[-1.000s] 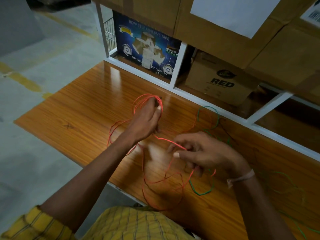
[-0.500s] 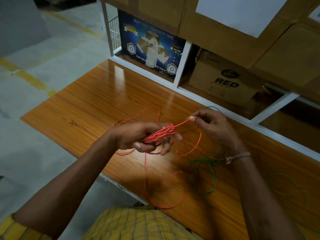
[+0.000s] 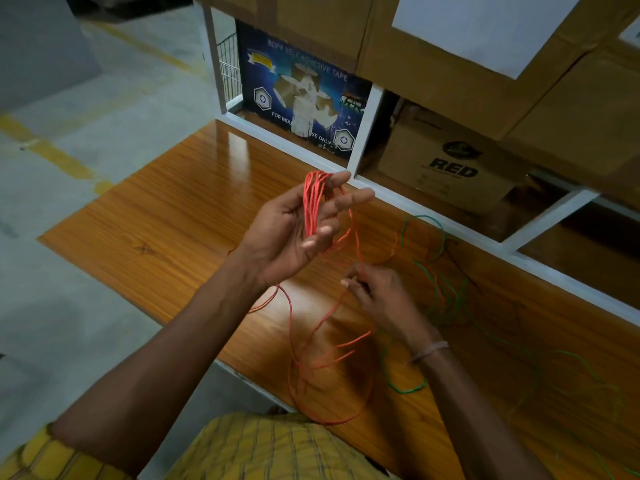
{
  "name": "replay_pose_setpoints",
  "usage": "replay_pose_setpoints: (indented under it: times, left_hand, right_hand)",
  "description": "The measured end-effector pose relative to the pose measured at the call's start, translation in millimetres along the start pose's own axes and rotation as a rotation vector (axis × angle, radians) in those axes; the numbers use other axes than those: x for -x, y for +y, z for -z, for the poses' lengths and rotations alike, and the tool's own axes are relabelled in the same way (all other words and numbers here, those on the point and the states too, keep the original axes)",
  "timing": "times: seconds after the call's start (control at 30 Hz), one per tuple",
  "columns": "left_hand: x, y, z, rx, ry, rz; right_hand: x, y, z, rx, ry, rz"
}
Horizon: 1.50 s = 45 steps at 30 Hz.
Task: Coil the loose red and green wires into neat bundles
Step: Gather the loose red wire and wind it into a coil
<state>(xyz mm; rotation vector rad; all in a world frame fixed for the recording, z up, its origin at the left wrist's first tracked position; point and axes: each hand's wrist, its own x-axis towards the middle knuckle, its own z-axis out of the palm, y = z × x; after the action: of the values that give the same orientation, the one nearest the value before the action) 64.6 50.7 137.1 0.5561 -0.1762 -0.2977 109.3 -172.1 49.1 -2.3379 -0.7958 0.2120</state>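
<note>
The red wire (image 3: 313, 206) is looped several times over the fingers of my left hand (image 3: 294, 226), which is raised palm-up above the wooden table (image 3: 166, 216) with fingers spread. One strand runs down from those loops to my right hand (image 3: 377, 292), lower and to the right, which pinches it between thumb and fingers. More red wire lies in loose loops on the table near the front edge. The green wire (image 3: 450, 296) lies loose on the table to the right of my right hand, trailing toward the right edge of the view.
A white shelf frame (image 3: 363, 133) runs along the table's back edge, holding a blue adhesive-tape box (image 3: 298, 98) and a cardboard box marked RED (image 3: 453, 161). More cardboard boxes (image 3: 450, 46) are stacked above. Concrete floor with yellow lines lies to the left.
My left hand has risen and turned palm-up with the red loops over its fingers. My right hand has dropped from the back of the table to below the left hand, still on the strand.
</note>
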Motion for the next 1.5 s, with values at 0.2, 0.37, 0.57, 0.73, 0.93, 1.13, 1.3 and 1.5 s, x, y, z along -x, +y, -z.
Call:
replay_pose_setpoints:
  times: [0.2,0.37,0.57,0.73,0.93,1.13,1.3,1.5]
  left_hand:
    - [-23.4,-14.2,-0.6,-0.185,0.339,-0.133]
    - [-20.2,-20.9,9.8,-1.064,0.467,-0.193]
    - [-4.8,-10.5,31.3,-1.688,0.332,-0.079]
    - [6.5,-9.0,24.2,-1.524,0.181,0.219]
    - [14.5,-8.8,12.3,-0.931,-0.049,0.503]
    - [18.0,-12.3,11.2,-0.494,-0.304,0.477]
    - [11.6,-17.3,8.4,-0.205,-0.323,0.282]
    - [-5.2,-10.1,-5.2,-0.021,0.003,0.000]
  right_hand:
    - [15.3,-40.8,-2.0,0.180,-0.288,0.078]
    - [22.0,-57.5,31.6,-0.409,-0.448,-0.162]
    - [21.8,-52.5,86.5,-0.890,-0.521,-0.327]
    - [11.3,-36.9,117.7,-0.881,-0.596,-0.267]
    - [-11.1,-18.5,119.6,-0.776,-0.336,-0.195]
    - [-24.7,-6.7,77.3,-0.876,-0.071,-0.275]
    - [-22.6,-12.0,34.4,-0.884,-0.097,-0.373]
    - [-5.1,-26.7,4.2,-0.875,-0.329,-0.429]
